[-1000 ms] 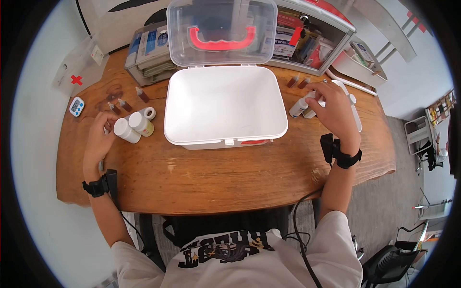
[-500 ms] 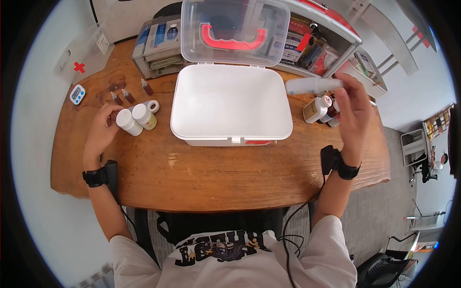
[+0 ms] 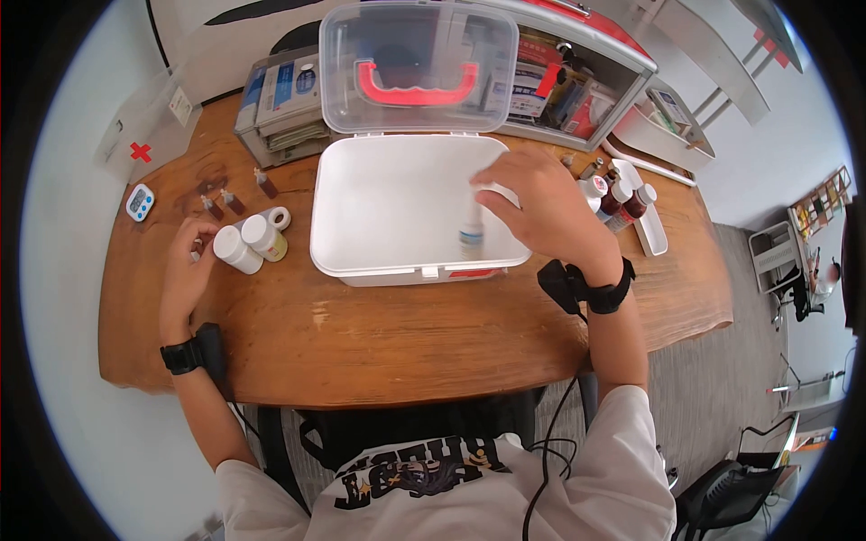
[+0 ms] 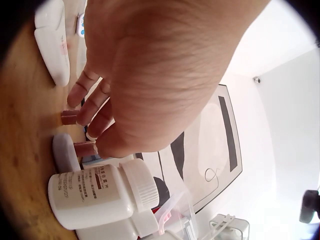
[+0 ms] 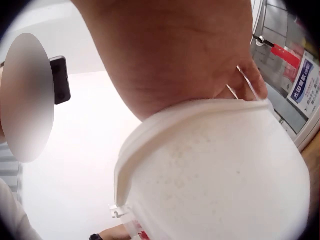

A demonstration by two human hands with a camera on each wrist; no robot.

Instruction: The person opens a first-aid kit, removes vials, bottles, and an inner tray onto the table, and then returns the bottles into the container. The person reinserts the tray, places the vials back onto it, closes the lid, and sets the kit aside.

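In the head view the right hand (image 3: 546, 207) reaches over the right rim of the white box (image 3: 379, 198) and pinches the top of a small bottle (image 3: 471, 233), which hangs upright inside. The right wrist view shows this hand (image 5: 175, 55) behind the box wall (image 5: 215, 170); the bottle is hidden there. The left hand (image 3: 187, 266) rests on the wood beside two white bottles (image 3: 237, 249), fingers loosely bent and holding nothing. One labelled white bottle (image 4: 92, 195) stands close below the left hand (image 4: 150, 75) in the left wrist view.
The clear lid (image 3: 419, 72) stands raised behind the box. Several bottles (image 3: 622, 206) and a white tray (image 3: 651, 234) are at the right. Small brown vials (image 3: 265, 184), a roll (image 3: 280, 218) and a timer (image 3: 141, 203) lie left. A glass cabinet (image 3: 577, 81) is behind.
The right hand has picked up a bottle from the group at the right and carried it left into the box, turning it upright. The left hand has barely moved.
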